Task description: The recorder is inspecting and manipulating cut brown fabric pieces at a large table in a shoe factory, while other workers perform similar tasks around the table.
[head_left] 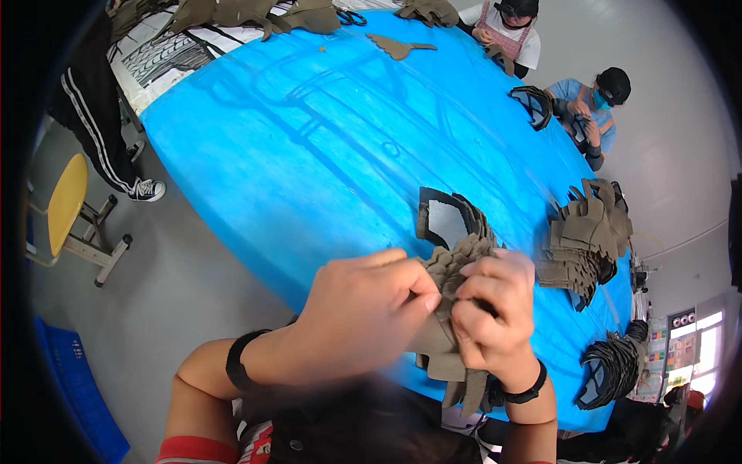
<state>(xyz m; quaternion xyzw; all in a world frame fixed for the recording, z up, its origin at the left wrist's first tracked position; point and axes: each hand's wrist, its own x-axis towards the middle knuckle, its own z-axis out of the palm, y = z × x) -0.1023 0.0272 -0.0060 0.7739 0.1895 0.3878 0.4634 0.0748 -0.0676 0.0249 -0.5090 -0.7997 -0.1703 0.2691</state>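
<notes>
My left hand is closed in a pinch at the left edge of a bunch of olive-brown glove-shaped fabric pieces. My right hand is wrapped round the right side of the same bunch, its fingers curled. The layered pieces fan out between the two hands, and finger-shaped strips hang below them toward my lap. Just beyond my hands, a pile of black-edged pieces with a grey panel lies on the blue table. My fingers hide where they grip the fabric.
Stacks of olive pieces and dark pieces stand on the right. One loose olive piece and scissors lie at the far side. Two co-workers sit beyond the right edge. A yellow chair and blue crate stand left.
</notes>
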